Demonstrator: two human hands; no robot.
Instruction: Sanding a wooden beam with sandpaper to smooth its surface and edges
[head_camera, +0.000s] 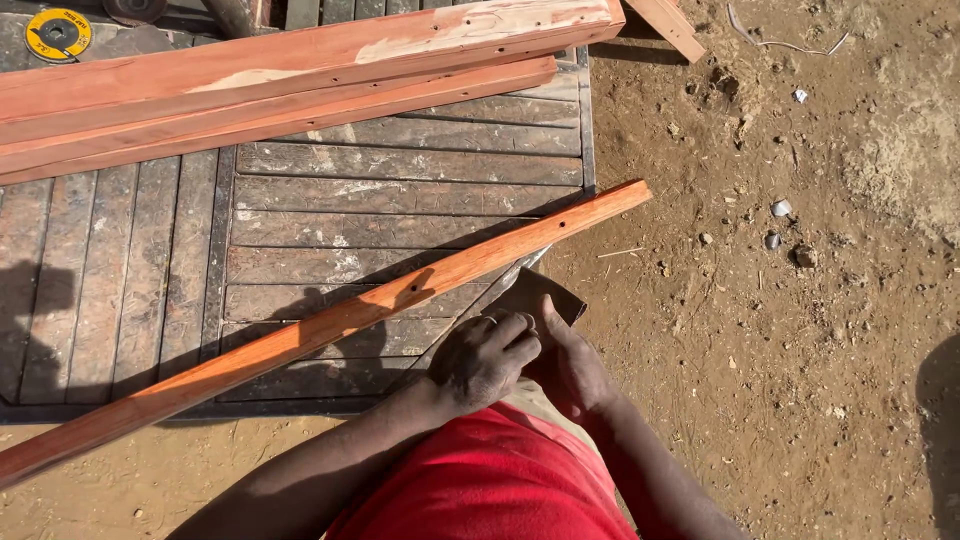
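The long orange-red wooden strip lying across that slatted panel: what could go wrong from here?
1. The long orange-red wooden strip overhangs the dark slatted wooden panel at both ends; unheld, it may tip or slide onto the dirt.
2. Both hands, left and right, hold the brown sheet, so neither steadies it.

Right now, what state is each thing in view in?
Long wooden strip: lying diagonally across the slatted surface, one end out over the dirt.
Sandpaper sheet: folded, held in both hands beside the strip.
Left hand: closed on the sandpaper.
Right hand: gripping the sandpaper from below.
Stacked planks: lying flat, untouched.
Yellow disc: lying flat at the far corner.
Slatted metal surface: dusty, worn.
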